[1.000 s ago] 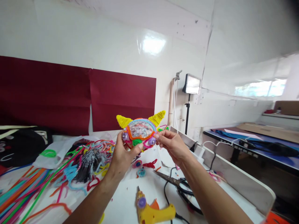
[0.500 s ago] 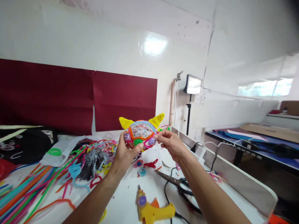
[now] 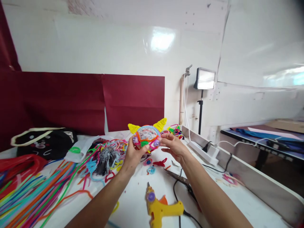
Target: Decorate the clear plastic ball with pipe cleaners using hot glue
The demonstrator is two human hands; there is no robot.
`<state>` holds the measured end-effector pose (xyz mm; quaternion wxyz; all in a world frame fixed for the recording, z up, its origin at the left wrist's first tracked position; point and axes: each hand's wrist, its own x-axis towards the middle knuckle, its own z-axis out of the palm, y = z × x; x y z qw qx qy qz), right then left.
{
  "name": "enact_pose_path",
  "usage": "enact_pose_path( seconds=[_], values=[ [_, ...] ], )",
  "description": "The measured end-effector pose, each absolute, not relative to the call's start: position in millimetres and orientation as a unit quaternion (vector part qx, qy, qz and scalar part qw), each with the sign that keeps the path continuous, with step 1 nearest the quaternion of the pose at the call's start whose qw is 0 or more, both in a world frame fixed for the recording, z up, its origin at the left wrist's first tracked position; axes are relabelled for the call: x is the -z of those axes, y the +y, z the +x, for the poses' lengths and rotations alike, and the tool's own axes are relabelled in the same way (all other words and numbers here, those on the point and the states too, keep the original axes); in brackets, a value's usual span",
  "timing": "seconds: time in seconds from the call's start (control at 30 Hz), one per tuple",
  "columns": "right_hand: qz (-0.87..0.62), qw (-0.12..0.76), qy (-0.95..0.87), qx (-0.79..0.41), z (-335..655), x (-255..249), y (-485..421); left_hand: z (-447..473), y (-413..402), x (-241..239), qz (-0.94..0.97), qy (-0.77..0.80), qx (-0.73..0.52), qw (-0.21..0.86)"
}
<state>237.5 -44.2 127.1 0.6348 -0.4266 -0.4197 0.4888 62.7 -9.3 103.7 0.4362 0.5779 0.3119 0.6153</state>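
Note:
I hold a pipe-cleaner craft (image 3: pixel 146 134) up in front of me: a clear dome ringed in orange, blue and pink, with two yellow horns, purple eyes and a green nose. My left hand (image 3: pixel 133 154) grips its lower left side, thumb by the green nose. My right hand (image 3: pixel 173 145) pinches its right edge beside the purple eye. Both hands are above the white table (image 3: pixel 133 202).
A yellow glue gun (image 3: pixel 161 209) lies near the front edge with its black cord. Scissors (image 3: pixel 181 181) sit under my right forearm. Loose pipe cleaners (image 3: pixel 45 186) pile at left, near a black bag (image 3: pixel 45 142). A lamp on a stand (image 3: pixel 204 80) and a power strip (image 3: pixel 201 148) are at right.
The view has pulled back and shifted left. The craft and both hands now sit farther from me and lower in the picture, the grip unchanged.

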Motion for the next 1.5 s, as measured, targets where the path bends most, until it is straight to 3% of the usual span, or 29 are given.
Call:
enact_pose_path(
  seconds=[0.73, 1.5],
  values=[
    [-0.437, 0.544, -0.427, -0.575, 228, -67, -50, 45, -35, -30, 0.497, 0.398, -0.627, 0.448],
    [-0.427, 0.546, -0.423, -0.584, 224, -54, -49, 44, -32, -2, 0.452, 0.403, -0.657, 0.448]
  ],
)
